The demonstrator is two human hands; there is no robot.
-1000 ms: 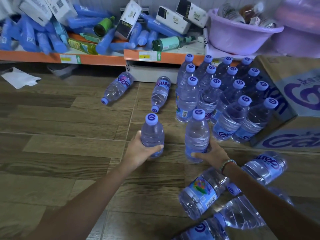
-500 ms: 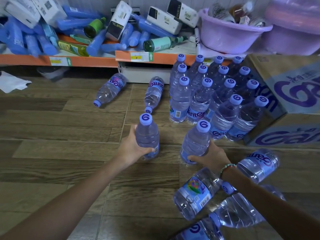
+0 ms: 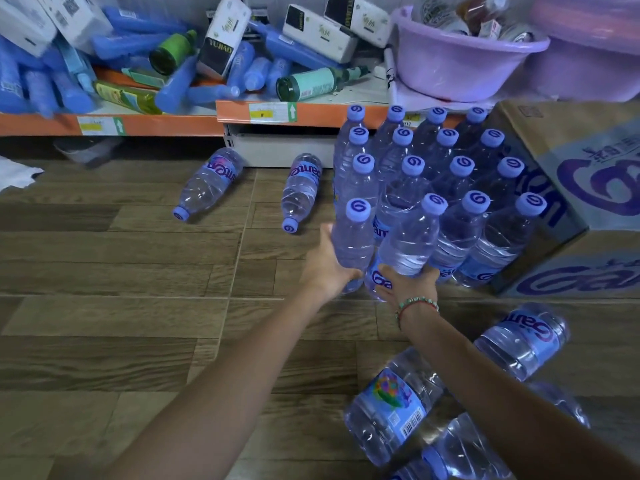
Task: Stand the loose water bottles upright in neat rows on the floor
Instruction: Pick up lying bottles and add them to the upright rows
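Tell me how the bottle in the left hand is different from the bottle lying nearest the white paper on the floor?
The bottle in the left hand stands upright; the lying bottle is flat on its side. The left hand grips the first one; nothing touches the second. The held one sits against the standing rows; the lying one is off alone. Both are clear with purple caps.

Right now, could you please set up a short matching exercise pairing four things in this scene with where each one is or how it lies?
Things:
1. Bottle in the left hand
2. Green glass bottle
3. Lilac basin
4. Cardboard box

Places or states:
A. Lying on its side on the orange shelf
B. On the floor, right of the standing rows
C. Held upright at the front left corner of the rows
D. On the shelf, holding assorted items

Pairs: 1-C, 2-A, 3-D, 4-B
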